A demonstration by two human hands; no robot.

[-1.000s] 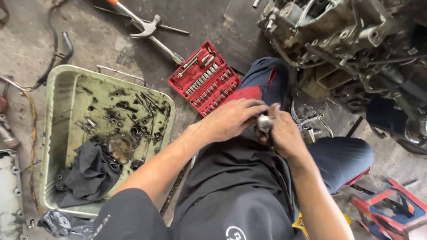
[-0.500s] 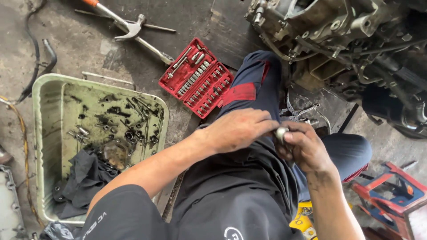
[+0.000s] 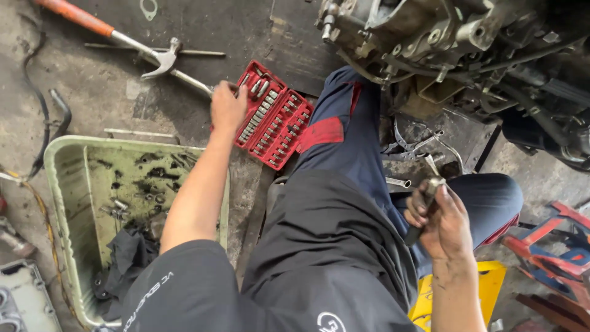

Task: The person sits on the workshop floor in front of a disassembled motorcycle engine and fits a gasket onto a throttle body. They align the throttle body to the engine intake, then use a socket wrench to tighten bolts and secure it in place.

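My left hand (image 3: 228,108) reaches out over the floor to the near left corner of an open red socket set case (image 3: 273,115); its fingers are bent at the case's edge and I cannot see anything in them. My right hand (image 3: 441,221) is held over my right knee, closed around a dark ratchet handle (image 3: 424,203) with a metal head sticking up above my fingers. I am seated, with dark blue and red trousers (image 3: 350,135) stretched toward the case.
A pale green tray (image 3: 67,203) with bolts, small parts and a dark rag lies at left. A hammer with an orange handle (image 3: 92,24) and a long bar lie on the concrete beyond. A greasy engine (image 3: 467,55) looms at upper right. A yellow stool and red stand sit below right.
My hands were together at my lap on the tool. My left hand has since let go and stretched out to the red socket case; my right hand keeps the ratchet.
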